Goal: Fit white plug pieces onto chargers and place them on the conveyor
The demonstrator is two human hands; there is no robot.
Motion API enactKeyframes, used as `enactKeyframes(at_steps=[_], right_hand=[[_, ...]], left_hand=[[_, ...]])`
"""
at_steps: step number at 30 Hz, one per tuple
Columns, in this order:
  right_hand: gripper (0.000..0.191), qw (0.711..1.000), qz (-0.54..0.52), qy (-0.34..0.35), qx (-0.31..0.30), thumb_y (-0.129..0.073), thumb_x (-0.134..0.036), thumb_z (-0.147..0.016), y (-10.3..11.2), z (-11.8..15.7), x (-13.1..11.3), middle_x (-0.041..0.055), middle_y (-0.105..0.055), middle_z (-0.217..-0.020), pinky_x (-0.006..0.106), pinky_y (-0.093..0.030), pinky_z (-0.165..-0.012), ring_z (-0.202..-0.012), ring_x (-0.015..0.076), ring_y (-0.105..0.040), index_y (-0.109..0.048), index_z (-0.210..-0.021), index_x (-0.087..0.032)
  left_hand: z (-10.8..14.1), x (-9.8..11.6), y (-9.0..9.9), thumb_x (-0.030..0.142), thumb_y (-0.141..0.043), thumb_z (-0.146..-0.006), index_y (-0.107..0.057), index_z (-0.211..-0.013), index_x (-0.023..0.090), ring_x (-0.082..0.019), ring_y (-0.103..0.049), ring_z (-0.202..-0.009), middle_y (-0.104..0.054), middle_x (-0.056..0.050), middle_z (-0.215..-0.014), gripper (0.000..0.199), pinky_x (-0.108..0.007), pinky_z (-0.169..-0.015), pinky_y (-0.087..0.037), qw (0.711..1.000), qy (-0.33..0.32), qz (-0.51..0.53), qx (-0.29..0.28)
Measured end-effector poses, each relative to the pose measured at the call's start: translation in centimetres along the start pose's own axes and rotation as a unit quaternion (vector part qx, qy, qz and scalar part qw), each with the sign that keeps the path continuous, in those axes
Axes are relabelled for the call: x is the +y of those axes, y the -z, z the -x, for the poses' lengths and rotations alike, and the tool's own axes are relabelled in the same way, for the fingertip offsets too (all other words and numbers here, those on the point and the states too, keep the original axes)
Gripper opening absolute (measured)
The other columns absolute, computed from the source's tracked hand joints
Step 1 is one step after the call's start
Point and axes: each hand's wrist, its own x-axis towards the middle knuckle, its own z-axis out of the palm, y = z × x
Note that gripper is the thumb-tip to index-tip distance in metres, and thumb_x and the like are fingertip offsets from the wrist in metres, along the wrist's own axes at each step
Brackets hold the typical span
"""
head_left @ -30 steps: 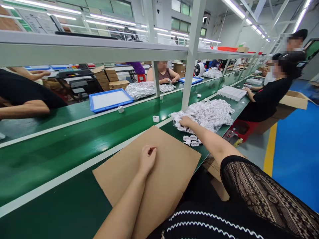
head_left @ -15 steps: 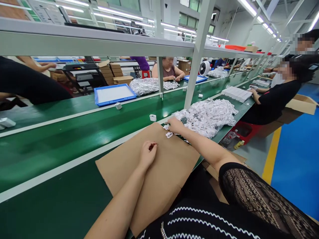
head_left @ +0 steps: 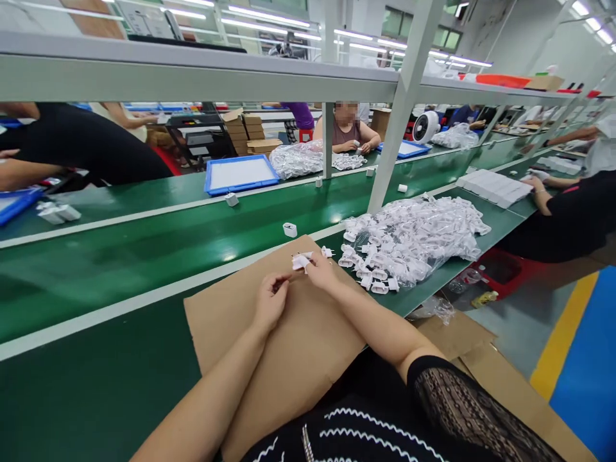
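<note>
Right hand (head_left: 320,271) is narrow, fingertips pinching a small white plastic plug (head_left: 301,261) above a cardboard sheet (head_left: 298,340). Left hand (head_left: 270,303) is narrow, fingers loosely curled, forefinger reaching just beside the plug; contact cannot be confirmed. A second plug (head_left: 327,252) lies at the sheet's far edge. A bagged heap of white plugs (head_left: 414,240) sits just right of the sheet on the green conveyor bench (head_left: 96,301).

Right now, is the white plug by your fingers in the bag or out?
Out. The plug sits at the fingertips of the right hand, over the cardboard, beside the bag.
</note>
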Motion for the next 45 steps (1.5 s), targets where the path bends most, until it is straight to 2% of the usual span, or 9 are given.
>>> enactKeyframes(at_steps=[5,9,15,19,24,30,35,40,45], right_hand=[[0.021,0.945,-0.297,-0.132,-0.047,-0.059,-0.007,-0.087,-0.5,-0.4,1.3,0.0042,-0.077,-0.092,0.039,-0.063,-0.098,-0.096,0.0201,-0.075,-0.071,-0.1,-0.019],[0.026,0.898,-0.392,-0.19,-0.061,-0.059,0.001,-0.083,-0.2,-1.0,1.2,0.006,-0.078,-0.098,0.035,-0.062,-0.104,-0.103,0.0192,-0.075,-0.071,-0.099,-0.016],[0.025,0.888,-0.38,-0.249,-0.073,-0.06,-0.003,-0.086,-0.2,-1.0,1.5,0.0043,-0.078,-0.099,0.031,-0.062,-0.095,-0.093,0.015,-0.076,-0.07,-0.103,-0.019],[0.018,0.92,-0.324,-0.214,-0.062,-0.068,-0.012,-0.081,-0.5,-0.9,1.8,0.0032,-0.078,-0.093,0.03,-0.061,-0.085,-0.084,0.0154,-0.074,-0.072,-0.098,-0.02],[0.027,0.974,-0.211,-0.079,0.014,-0.084,-0.029,-0.067,-0.3,-0.9,1.3,0.0028,-0.077,-0.091,0.03,-0.058,-0.08,-0.081,0.0164,-0.069,-0.073,-0.09,-0.019],[0.045,0.985,-0.169,-0.024,0.009,-0.083,-0.03,-0.061,0.8,-1.1,0.4,0.0009,-0.077,-0.087,0.028,-0.056,-0.07,-0.069,0.0135,-0.066,-0.067,-0.102,-0.022],[0.041,0.986,-0.143,-0.044,-0.077,-0.083,-0.033,-0.065,1.2,-0.8,-0.3,0.0001,-0.076,-0.082,0.026,-0.054,-0.064,-0.066,0.0125,-0.065,-0.066,-0.101,-0.022],[0.049,0.986,-0.062,-0.014,-0.155,-0.089,-0.043,-0.066,0.8,0.7,-1.7,0.0037,-0.078,-0.095,0.027,-0.056,-0.067,-0.085,0.0181,-0.07,-0.07,-0.106,-0.023],[0.024,0.972,0.131,0.165,-0.109,-0.076,-0.037,-0.086,0.3,2.9,-2.8,0.0044,-0.078,-0.106,0.036,-0.059,-0.091,-0.092,0.0181,-0.07,-0.075,-0.106,-0.024]], left_hand=[[-2.1,-0.1,-0.2,0.034,-0.062,-0.077,-0.065,-0.105,0.016,-0.022,-0.066,-0.086,-0.069,-0.01,-0.1,0.033,-0.042,-0.089,-0.057,0.984,0.141,0.014,0.108],[-8.3,0.7,0.6,0.022,-0.065,-0.073,-0.065,-0.118,0.017,-0.026,-0.065,-0.102,-0.065,-0.012,-0.117,0.045,-0.046,-0.102,-0.052,0.978,0.138,-0.043,0.149],[-18.3,1.7,1.0,0.014,-0.084,-0.055,-0.055,-0.142,0.011,-0.042,-0.034,-0.149,-0.043,-0.021,-0.155,0.092,-0.053,-0.125,-0.028,0.949,0.024,-0.313,-0.005],[-20.3,1.4,0.2,0.015,-0.082,-0.061,-0.069,-0.111,0.013,-0.032,-0.06,-0.114,-0.066,-0.013,-0.119,0.052,-0.046,-0.108,-0.046,0.945,0.012,-0.313,-0.093],[-17.2,2.2,0.4,0.037,-0.084,-0.073,-0.07,-0.092,0.017,-0.026,-0.06,-0.095,-0.067,-0.009,-0.104,0.031,-0.038,-0.089,-0.049,0.948,-0.002,-0.318,-0.03],[-6.9,3.9,2.6,0.053,-0.079,-0.08,-0.073,-0.093,0.022,-0.025,-0.063,-0.089,-0.069,-0.006,-0.098,0.035,-0.035,-0.078,-0.048,0.945,-0.031,-0.318,-0.07],[0.2,2.9,4.1,0.065,-0.09,-0.061,-0.069,-0.121,0.022,-0.032,-0.064,-0.112,-0.067,-0.011,-0.123,0.076,-0.042,-0.094,-0.053,0.973,0.026,-0.21,-0.097],[2.3,1.3,4.4,0.065,-0.085,-0.071,-0.072,-0.119,0.022,-0.032,-0.062,-0.111,-0.069,-0.01,-0.116,0.065,-0.046,-0.099,-0.05,0.98,-0.019,-0.176,-0.086],[2.4,1.7,4.2,0.064,-0.069,-0.09,-0.077,-0.11,0.021,-0.029,-0.059,-0.105,-0.067,-0.009,-0.102,0.047,-0.044,-0.1,-0.046,0.97,-0.096,-0.204,-0.091]])
